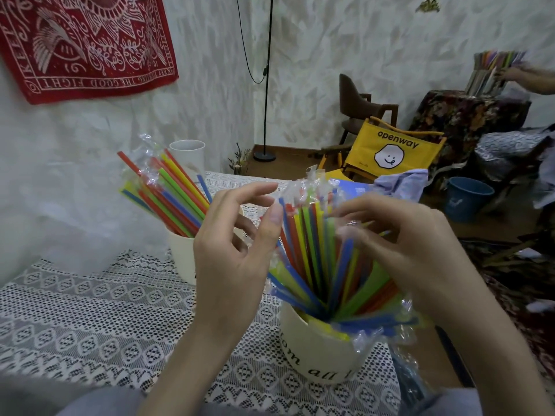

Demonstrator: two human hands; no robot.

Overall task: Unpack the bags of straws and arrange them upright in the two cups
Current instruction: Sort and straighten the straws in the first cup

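Both hands, left [237, 235] and right [399, 241], pinch the clear wrapper [303, 187] atop straws [315, 250] propped in the near cup [318, 349], likely to peel it off.

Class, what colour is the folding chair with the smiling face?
Yellow folding chair, with black lettering; head view.

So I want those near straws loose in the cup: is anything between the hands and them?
Yes. Clear plastic wrap covers the straws in the near cup; both hands are at it.
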